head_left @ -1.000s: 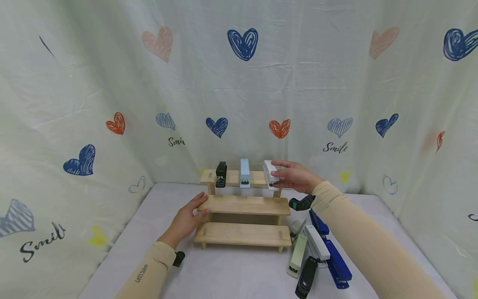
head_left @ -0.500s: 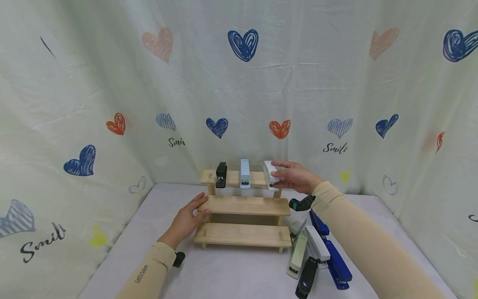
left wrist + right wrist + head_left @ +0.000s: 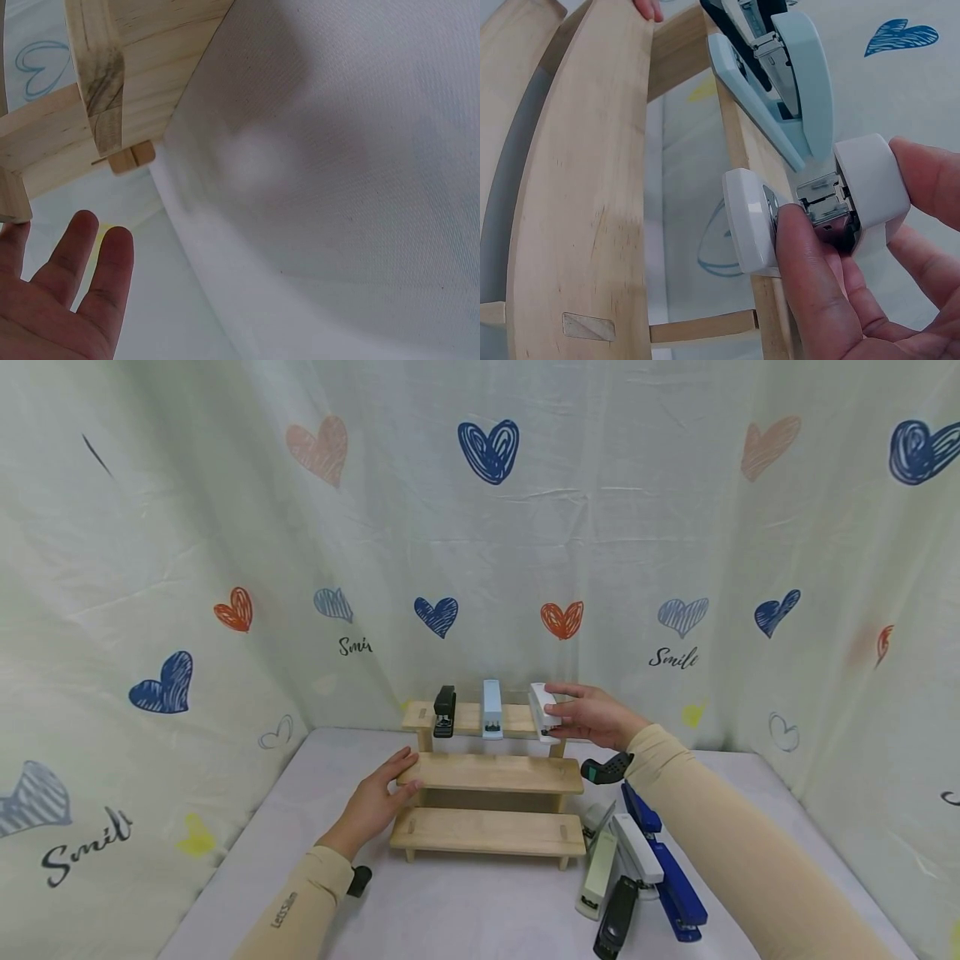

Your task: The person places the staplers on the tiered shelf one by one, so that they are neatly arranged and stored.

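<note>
Almost nothing has changed over the last second: both hands and every stapler match the earlier pictures, the head view drifting only slightly. The right hand [image 3: 591, 717] pinches the white stapler [image 3: 542, 706] between thumb and fingers at the right end of the top shelf [image 3: 468, 718]. The pause suggests the stapler is being steadied or lined up there, and it is not yet released. Left of that grip stand the light blue stapler [image 3: 492, 708], then the black stapler [image 3: 444, 712]. Below and left of it, the left hand [image 3: 375, 802] rests with straight fingers against the left end of the middle shelf [image 3: 491, 772], perhaps bracing it.

Nearer the person than the right grip lies a cluster with a pale green stapler [image 3: 597, 870] and a dark blue stapler [image 3: 678, 889]; a pale item behind them is hard to make out. Whether the white stapler's base sits fully on the wood is hidden by the fingers. The left wrist view cuts off part of the left hand.
</note>
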Demonstrator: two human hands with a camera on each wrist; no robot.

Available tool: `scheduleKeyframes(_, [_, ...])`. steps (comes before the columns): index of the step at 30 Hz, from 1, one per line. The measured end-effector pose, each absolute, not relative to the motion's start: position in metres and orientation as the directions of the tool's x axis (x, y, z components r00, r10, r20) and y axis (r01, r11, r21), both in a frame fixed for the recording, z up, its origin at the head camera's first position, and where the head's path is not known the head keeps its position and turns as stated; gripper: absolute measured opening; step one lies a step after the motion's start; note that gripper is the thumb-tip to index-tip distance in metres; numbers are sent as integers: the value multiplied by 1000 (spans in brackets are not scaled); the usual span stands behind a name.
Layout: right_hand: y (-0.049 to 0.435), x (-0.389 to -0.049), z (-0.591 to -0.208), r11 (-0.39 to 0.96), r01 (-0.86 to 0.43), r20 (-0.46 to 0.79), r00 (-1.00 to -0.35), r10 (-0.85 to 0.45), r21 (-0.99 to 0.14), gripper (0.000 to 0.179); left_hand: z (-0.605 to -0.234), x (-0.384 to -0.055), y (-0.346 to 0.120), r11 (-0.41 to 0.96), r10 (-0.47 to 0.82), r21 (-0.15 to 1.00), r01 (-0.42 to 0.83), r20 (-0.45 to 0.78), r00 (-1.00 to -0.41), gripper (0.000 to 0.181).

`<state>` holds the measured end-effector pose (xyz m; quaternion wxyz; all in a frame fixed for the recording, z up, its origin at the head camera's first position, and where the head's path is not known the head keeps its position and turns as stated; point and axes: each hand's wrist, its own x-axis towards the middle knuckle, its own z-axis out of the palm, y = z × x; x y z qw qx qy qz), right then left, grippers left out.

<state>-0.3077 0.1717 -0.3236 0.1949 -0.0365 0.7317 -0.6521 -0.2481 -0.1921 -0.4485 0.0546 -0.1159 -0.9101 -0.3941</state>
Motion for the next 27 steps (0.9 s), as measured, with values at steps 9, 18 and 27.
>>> scheduleKeyframes(9, [172,-307,-323,152,194,-233,-921,-312,-969,61,-449,-248,-192,663,161,708,244,183,-970,61])
scheduleKeyframes(18, [182,-300,-319,228,125,-192,-935,-299,-965,61,-449,-249,-193,664,172,701,262,197,-965,61])
scheduleKeyframes(27, [259,-248,-351,308,61,-164,-933,-320,-949,66,-451,-249,-193,664,174,701,258,191,-966,62])
